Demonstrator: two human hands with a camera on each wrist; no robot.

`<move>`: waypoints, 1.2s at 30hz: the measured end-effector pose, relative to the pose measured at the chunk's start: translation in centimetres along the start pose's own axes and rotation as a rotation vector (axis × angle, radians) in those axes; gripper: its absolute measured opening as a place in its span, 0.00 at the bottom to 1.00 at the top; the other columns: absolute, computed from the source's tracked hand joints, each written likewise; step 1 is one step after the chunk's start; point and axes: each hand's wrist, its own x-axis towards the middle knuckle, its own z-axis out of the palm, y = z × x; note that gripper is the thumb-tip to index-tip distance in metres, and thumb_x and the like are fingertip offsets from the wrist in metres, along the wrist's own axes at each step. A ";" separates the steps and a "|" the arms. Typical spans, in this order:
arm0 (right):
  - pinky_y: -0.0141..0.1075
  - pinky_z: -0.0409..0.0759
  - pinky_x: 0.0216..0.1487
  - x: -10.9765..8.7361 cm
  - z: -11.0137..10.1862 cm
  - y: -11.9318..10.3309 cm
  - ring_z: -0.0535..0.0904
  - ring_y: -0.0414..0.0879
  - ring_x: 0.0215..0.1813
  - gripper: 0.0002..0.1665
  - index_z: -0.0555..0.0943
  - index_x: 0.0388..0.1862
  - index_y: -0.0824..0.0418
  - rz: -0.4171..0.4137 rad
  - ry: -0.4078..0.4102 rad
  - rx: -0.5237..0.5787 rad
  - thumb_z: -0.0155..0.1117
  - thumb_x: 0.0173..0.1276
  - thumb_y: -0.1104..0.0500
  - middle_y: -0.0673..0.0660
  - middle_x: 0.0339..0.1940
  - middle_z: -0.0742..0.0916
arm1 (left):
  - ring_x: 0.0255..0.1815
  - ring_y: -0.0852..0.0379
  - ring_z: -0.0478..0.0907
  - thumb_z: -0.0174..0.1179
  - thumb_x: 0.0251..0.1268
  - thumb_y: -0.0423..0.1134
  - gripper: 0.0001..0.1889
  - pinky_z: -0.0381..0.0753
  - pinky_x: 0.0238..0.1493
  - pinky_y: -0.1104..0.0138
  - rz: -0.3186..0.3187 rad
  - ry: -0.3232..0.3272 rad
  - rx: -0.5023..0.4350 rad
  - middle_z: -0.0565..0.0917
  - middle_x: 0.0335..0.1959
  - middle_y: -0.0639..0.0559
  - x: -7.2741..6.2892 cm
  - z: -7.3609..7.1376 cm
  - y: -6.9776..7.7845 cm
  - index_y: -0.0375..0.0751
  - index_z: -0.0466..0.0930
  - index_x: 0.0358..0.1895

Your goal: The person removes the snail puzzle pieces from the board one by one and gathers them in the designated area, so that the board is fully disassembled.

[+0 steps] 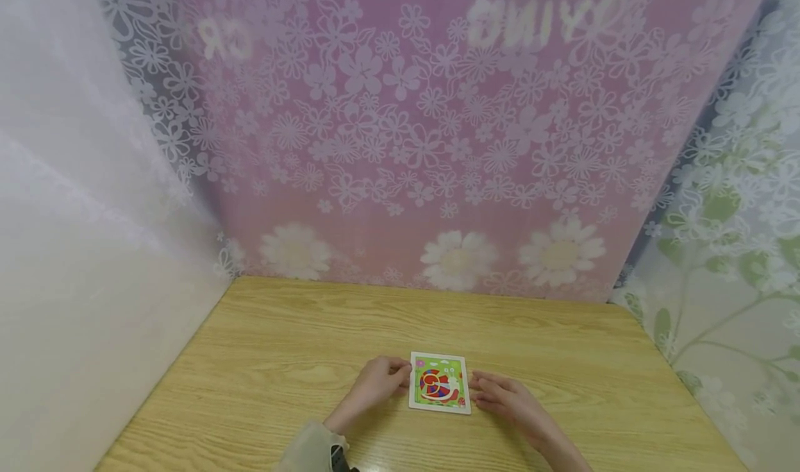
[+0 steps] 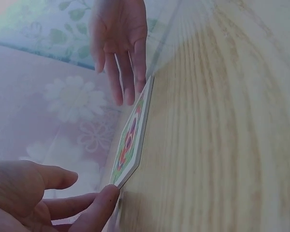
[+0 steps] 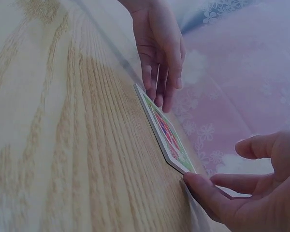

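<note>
Square snail-picture board (image 1: 439, 383) — white rim, green ground; lies picture-up on the wooden table (image 1: 312, 340).

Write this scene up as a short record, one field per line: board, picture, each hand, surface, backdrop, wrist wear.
Board: square board, pale border, lying face up between the hands
Picture: snail with a red and blue shell, on green
Left hand: left hand, fingertips at the board's left edge
Right hand: right hand, fingertips by the right edge; contact hard to tell
Surface: wooden table
Backdrop: pink backdrop with pale flowers
Wrist wear: dark watch, left wrist
</note>
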 end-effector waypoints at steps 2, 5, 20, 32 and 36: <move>0.39 0.80 0.62 -0.1 0.0 -0.2 0.78 0.60 0.65 0.38 0.57 0.74 0.84 -0.005 0.029 -0.023 0.50 0.83 0.54 0.78 0.70 0.72 | 0.32 0.55 0.86 0.57 0.77 0.37 0.16 0.87 0.32 0.68 0.006 0.012 0.018 0.87 0.34 0.45 0.0 -0.3 -0.1 0.27 0.83 0.55; 0.41 0.80 0.63 -0.2 -0.1 -0.6 0.77 0.62 0.66 0.36 0.59 0.74 0.81 -0.027 0.085 -0.059 0.52 0.82 0.54 0.77 0.71 0.71 | 0.32 0.55 0.85 0.57 0.77 0.38 0.16 0.86 0.32 0.68 0.017 0.030 0.047 0.87 0.34 0.46 0.1 -0.9 -0.2 0.30 0.83 0.56; 0.47 0.81 0.61 1.7 1.8 -1.3 0.77 0.62 0.66 0.23 0.77 0.67 0.67 -0.349 0.254 -0.497 0.60 0.77 0.62 0.64 0.65 0.81 | 0.40 0.47 0.86 0.54 0.79 0.38 0.16 0.84 0.34 0.68 0.100 0.053 0.082 0.88 0.47 0.41 0.6 -3.4 0.5 0.33 0.82 0.59; 0.59 0.73 0.65 2.0 3.4 -1.0 0.69 0.64 0.73 0.29 0.74 0.70 0.69 -0.523 0.082 -1.021 0.64 0.75 0.56 0.65 0.72 0.75 | 0.51 0.47 0.86 0.53 0.80 0.41 0.17 0.86 0.48 0.60 0.159 0.050 0.116 0.88 0.50 0.44 1.3 -3.6 0.7 0.34 0.82 0.60; 0.58 0.74 0.65 2.0 3.7 -0.7 0.66 0.63 0.75 0.31 0.73 0.71 0.68 -0.560 0.014 -1.098 0.65 0.74 0.55 0.63 0.75 0.72 | 0.52 0.47 0.86 0.52 0.81 0.41 0.17 0.86 0.50 0.58 0.161 0.048 0.113 0.88 0.52 0.43 1.5 -3.4 0.9 0.35 0.82 0.61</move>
